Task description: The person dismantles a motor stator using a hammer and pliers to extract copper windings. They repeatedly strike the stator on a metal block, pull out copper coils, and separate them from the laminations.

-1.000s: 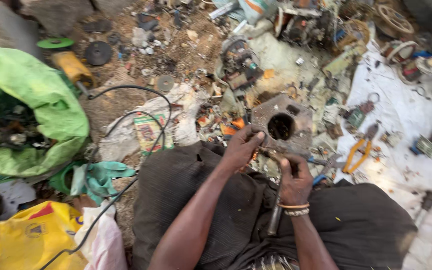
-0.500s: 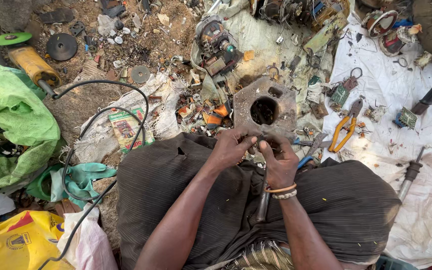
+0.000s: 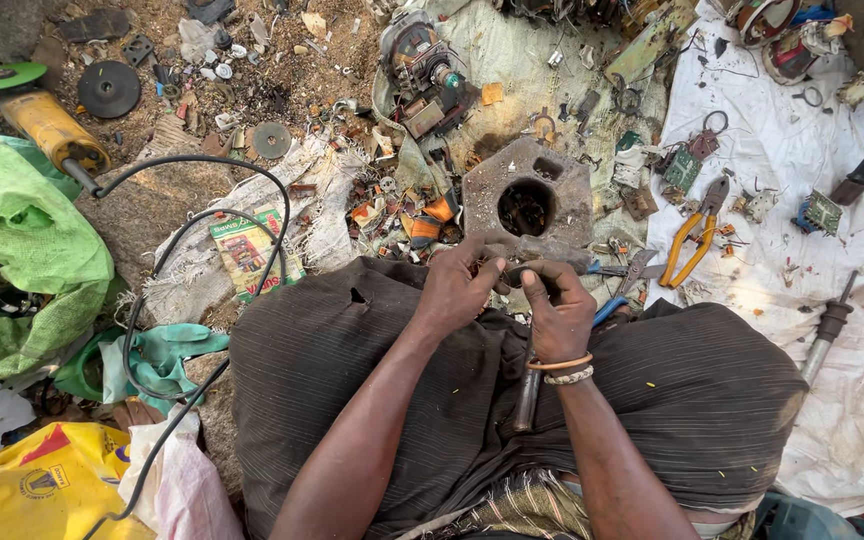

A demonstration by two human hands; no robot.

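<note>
My left hand and my right hand meet over my lap, fingers closed around a small dark metal part between them; the part itself is mostly hidden by the fingers. A metal rod or tool handle runs down from under my right wrist, which wears two bracelets. Just beyond my hands lies a grey metal housing plate with a round hole in its middle. My legs are covered by dark striped cloth.
Yellow-handled pliers and circuit boards lie on a white sheet at right. A yellow angle grinder with a black cable sits far left, by a green sack. A motor part, scrap bits and a yellow bag surround me.
The view has shifted so the housing plate and hands sit more central. My hands have drawn closer together over the small part.
</note>
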